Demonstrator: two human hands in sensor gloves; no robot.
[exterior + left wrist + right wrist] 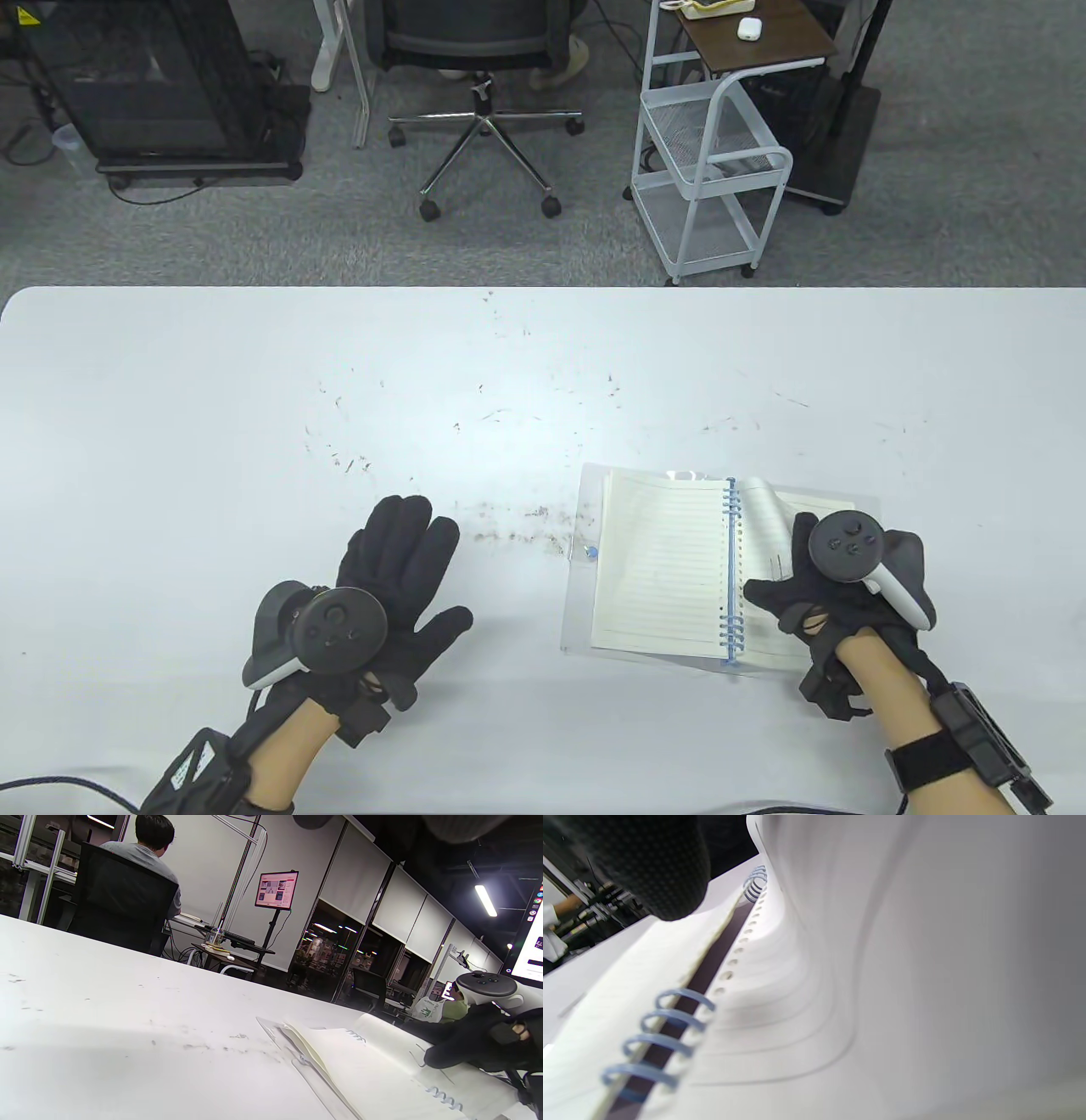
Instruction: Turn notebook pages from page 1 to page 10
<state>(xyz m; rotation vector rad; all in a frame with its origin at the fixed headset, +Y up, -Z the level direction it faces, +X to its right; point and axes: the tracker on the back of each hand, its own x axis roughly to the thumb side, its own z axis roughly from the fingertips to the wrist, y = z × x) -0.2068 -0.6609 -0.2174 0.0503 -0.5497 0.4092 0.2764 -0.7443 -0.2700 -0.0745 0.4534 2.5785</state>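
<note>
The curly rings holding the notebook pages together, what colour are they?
Light blue spiral rings, clearest in the right wrist view.

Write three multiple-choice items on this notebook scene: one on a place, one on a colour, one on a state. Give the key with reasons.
1. Where does the notebook lie on the table?
A. near the right hand
B. under the left hand
C. at the far left corner

2. What colour is the spiral binding?
A. red
B. blue
C. black

3. What state is the right-side page in?
A. torn out
B. lying flat
C. lifted and curled

Key:
1 A, the notebook sits at the table's right front, with the right hand on it.
2 B, the coils show light blue in the table and right wrist views.
3 C, the page bows up from the spiral by the right hand.
</note>
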